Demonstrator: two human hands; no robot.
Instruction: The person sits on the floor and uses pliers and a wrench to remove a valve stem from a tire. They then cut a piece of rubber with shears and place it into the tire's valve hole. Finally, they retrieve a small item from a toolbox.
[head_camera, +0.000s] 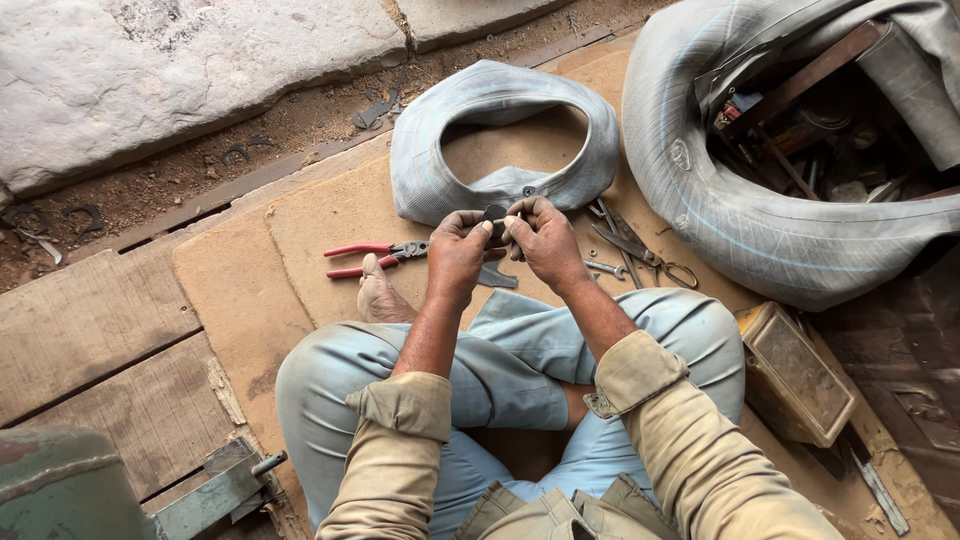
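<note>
A big grey tyre tube (760, 215) curls at the right, a smaller grey tube (500, 135) just beyond the hands. On the wooden floor (250, 290) lie red-handled pliers (375, 258) to the left and scissors (640, 245) to the right. The left hand (458, 252) and right hand (545, 238) meet above the lap — fingers closed, both pinching a small dark rubber piece (495, 218) held between them.

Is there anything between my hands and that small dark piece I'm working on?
Nothing visible. Both the left hand and the right hand already pinch the small dark piece, just in front of the grey tube.
</note>
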